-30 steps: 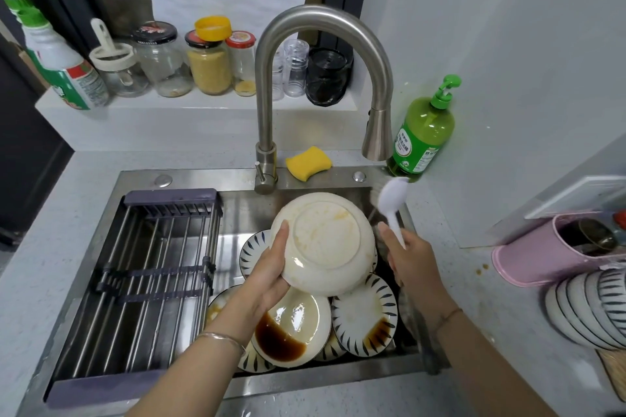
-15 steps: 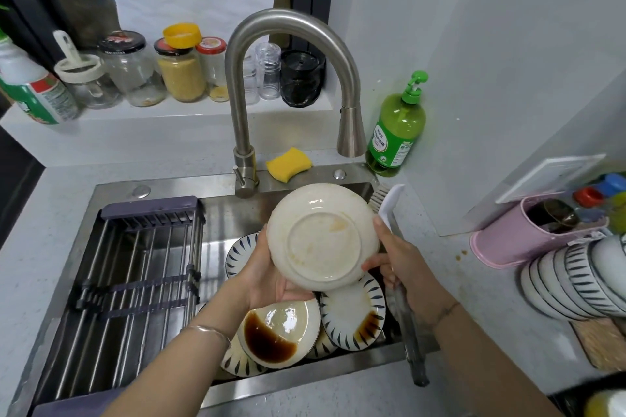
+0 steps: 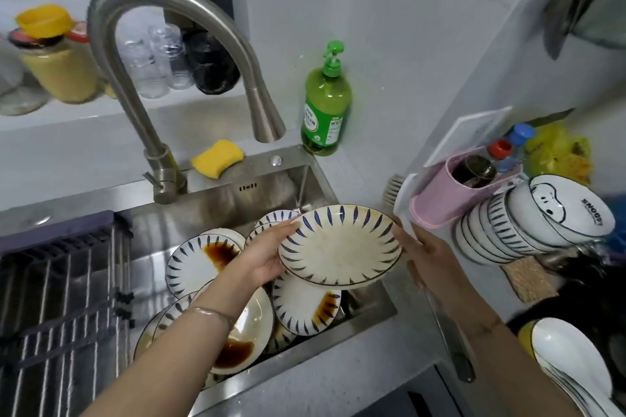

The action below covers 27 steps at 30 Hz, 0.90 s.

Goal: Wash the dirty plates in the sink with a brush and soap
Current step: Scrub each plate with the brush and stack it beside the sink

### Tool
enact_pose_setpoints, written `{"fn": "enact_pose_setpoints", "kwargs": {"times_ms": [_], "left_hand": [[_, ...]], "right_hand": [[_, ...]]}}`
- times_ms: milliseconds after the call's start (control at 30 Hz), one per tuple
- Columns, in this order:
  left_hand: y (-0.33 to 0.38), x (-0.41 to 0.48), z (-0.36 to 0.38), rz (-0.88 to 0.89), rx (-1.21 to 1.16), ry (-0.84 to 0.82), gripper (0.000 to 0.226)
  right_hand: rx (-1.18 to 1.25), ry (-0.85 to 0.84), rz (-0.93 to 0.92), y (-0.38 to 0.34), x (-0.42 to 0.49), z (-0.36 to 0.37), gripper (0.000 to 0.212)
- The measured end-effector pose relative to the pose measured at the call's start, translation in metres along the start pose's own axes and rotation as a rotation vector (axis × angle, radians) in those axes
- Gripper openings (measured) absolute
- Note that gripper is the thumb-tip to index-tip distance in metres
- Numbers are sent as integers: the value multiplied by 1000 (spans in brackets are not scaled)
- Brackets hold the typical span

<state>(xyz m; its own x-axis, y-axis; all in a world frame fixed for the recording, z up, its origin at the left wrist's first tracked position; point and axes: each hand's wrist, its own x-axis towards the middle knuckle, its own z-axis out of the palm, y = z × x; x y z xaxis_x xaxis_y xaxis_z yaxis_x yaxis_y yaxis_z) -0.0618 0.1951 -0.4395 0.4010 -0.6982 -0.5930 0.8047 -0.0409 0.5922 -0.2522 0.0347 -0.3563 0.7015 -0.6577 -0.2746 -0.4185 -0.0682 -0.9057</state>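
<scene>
My left hand point(image 3: 267, 257) holds the left rim of a white plate with blue dashes point(image 3: 342, 247), face up, above the sink's right side. My right hand point(image 3: 430, 257) grips the handle of a white dish brush point(image 3: 399, 196) and touches the plate's right rim; the bristle head points up and away. Several dirty plates point(image 3: 200, 264) with brown sauce lie stacked in the steel sink point(image 3: 220, 196) below. A green soap pump bottle point(image 3: 327, 101) stands at the sink's far right corner.
A curved steel tap point(image 3: 162, 44) arches over the sink, with a yellow sponge point(image 3: 216, 157) beside its base. A dark drying rack point(image 3: 61, 281) fills the sink's left half. A pink container point(image 3: 447, 200) and a stack of bowls point(image 3: 528, 217) stand on the right counter. Jars line the back ledge.
The plate has been turned from bottom-up to face-up and carried right. The brush head moved right with my right hand, and the view swung right.
</scene>
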Motion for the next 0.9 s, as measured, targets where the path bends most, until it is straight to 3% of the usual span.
{"fn": "enact_pose_setpoints", "kwargs": {"times_ms": [167,300,467,733,900], "left_hand": [[-19,29,44,75,140,-27,32],[-36,46,76,92,259,-14,32],[-60,66,94,104,348,-6,39],[-82,89,100,166,391,91,41],[-86,94,100,210,429,128,34]], "right_hand": [[-35,126,49,36,-3,-37,8],[-84,172,42,67,10,-54,28],[-47,210,93,98,26,-69,15],[-39,195,145,128,51,-74,22],[-112,197,176,139,59,-74,49]]}}
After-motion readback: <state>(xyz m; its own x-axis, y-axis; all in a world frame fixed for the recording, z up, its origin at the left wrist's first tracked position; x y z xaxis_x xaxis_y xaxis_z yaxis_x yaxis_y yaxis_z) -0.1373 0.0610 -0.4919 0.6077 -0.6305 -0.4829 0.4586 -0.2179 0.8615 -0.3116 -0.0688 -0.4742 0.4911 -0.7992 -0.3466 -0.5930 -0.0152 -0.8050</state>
